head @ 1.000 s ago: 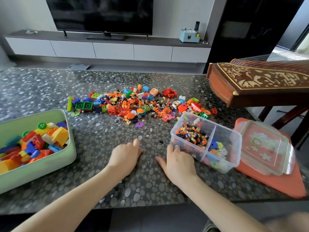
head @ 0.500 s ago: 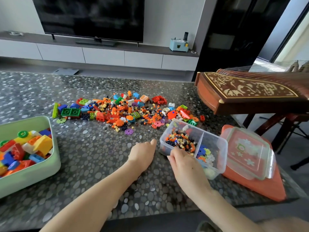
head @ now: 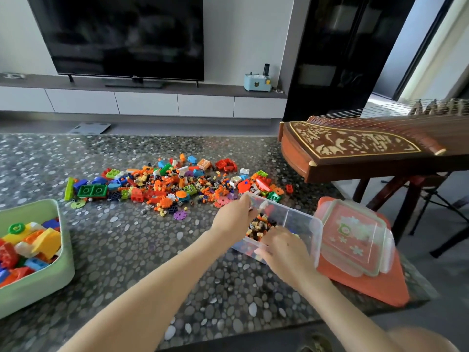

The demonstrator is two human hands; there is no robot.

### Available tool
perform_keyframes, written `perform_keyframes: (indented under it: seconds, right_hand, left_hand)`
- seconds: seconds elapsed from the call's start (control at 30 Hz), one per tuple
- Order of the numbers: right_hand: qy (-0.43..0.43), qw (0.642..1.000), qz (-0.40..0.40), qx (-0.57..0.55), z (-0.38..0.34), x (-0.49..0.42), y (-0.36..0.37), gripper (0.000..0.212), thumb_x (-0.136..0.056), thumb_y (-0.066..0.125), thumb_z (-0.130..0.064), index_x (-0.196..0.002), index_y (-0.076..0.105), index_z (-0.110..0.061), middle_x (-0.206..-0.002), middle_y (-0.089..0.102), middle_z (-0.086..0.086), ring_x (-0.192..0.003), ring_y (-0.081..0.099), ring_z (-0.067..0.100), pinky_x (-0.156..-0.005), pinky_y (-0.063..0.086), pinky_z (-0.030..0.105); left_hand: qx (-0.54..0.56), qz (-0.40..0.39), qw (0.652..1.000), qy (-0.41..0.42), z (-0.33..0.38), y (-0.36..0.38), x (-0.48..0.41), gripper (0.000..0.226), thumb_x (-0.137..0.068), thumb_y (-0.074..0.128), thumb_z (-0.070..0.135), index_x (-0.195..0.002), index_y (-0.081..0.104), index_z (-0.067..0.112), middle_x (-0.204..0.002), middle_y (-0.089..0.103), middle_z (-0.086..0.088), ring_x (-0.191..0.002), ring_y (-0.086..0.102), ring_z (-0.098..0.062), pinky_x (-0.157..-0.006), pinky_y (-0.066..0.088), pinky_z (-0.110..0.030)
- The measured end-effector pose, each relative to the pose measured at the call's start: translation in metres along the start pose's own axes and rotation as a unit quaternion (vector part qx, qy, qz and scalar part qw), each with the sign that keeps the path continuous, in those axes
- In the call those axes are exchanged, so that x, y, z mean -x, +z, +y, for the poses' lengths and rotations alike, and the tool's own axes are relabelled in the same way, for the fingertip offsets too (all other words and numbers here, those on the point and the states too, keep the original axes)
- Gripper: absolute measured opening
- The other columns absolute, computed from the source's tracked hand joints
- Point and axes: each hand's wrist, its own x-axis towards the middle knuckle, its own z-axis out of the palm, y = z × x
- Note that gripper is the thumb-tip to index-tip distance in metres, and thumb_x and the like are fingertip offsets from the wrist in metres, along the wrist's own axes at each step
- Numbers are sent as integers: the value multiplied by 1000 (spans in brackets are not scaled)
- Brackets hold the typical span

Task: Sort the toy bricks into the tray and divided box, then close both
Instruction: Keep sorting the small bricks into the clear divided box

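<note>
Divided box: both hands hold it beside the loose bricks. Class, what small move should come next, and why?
Probably release the left hand from the divided box and pick a small brick from the pile: many lie unsorted, the lid is off.

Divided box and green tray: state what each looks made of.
Divided box: probably hard plastic, clear and glossy; the bricks show through its walls. Green tray: opaque pale green with a matte look and a rounded rim, likely plastic, possibly silicone.
</note>
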Motion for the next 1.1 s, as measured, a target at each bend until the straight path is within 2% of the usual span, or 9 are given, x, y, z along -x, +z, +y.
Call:
perform_keyframes:
  seconds: [0.13,0.27,0.37,0.53,0.73,0.83,0.9,1.0,1.1]
  right_hand:
    - [-17,997,49,-55,7,10,4,24,-88,61,-23,-66,55,-14,-76,56,3,-85,54,23,-65,39,30]
    - [-19,992,116,-55,18,25,-7,21,-72,78,-10,-58,62,-11,-64,58,0,-69,56,22,-55,39,26]
    - [-2,986,151,-66,28,29,-20,18,-72,77,-5,-61,64,-8,-65,57,0,-70,54,21,-59,40,28]
    - [103,980,173,11,64,36,-31,17,-77,72,-8,-62,63,-7,-67,57,3,-72,55,26,-61,38,30]
    - [228,967,74,87,99,42,-29,18,-87,63,-19,-80,69,-4,-88,67,10,-90,56,28,-78,43,35]
    - [241,956,32,165,90,37,-33,22,-77,74,-27,-79,70,-6,-81,67,10,-81,58,29,-70,47,38]
    - [223,953,85,187,71,29,-37,33,-67,81,-30,-79,69,-2,-75,65,14,-73,58,33,-63,47,40]
    - [118,970,188,99,41,3,-24,34,-78,74,-27,-96,68,1,-93,67,14,-87,63,32,-74,54,40]
    - [126,983,120,-51,21,-31,10,51,-95,51,-36,-133,50,-1,-138,48,15,-130,43,28,-109,33,36]
  left_hand:
    - [72,46,996,-5,5,6,-1,21,-101,36,22,-92,49,8,-70,52,-2,-55,41,-17,-45,23,-26]
    - [155,163,974,-21,3,-10,8,27,-99,40,17,-81,55,3,-70,57,-8,-57,44,-19,-52,29,-29]
    - [189,206,959,-35,-6,-20,16,29,-99,42,19,-71,50,12,-63,52,-2,-54,43,-15,-51,30,-28]
    - [163,191,966,-67,-27,-23,25,32,-100,41,23,-73,50,8,-61,47,0,-50,37,-13,-47,23,-25]
    - [110,170,977,-71,-49,-13,28,31,-99,42,22,-77,55,5,-71,53,-5,-54,41,-12,-47,25,-24]
    - [99,163,979,-72,-59,-6,24,31,-99,43,22,-75,54,6,-73,52,-4,-56,43,-14,-48,26,-23]
    - [83,159,982,-62,-66,-1,21,29,-98,44,22,-77,56,7,-76,54,-4,-61,46,-16,-50,31,-23]
    - [45,168,984,-36,-74,5,11,20,-96,49,21,-90,65,10,-86,63,-2,-76,54,-19,-63,40,-26]
    - [-33,180,983,1,-84,13,-3,23,-92,56,26,-107,68,14,-110,67,-4,-103,60,-27,-85,46,-36]
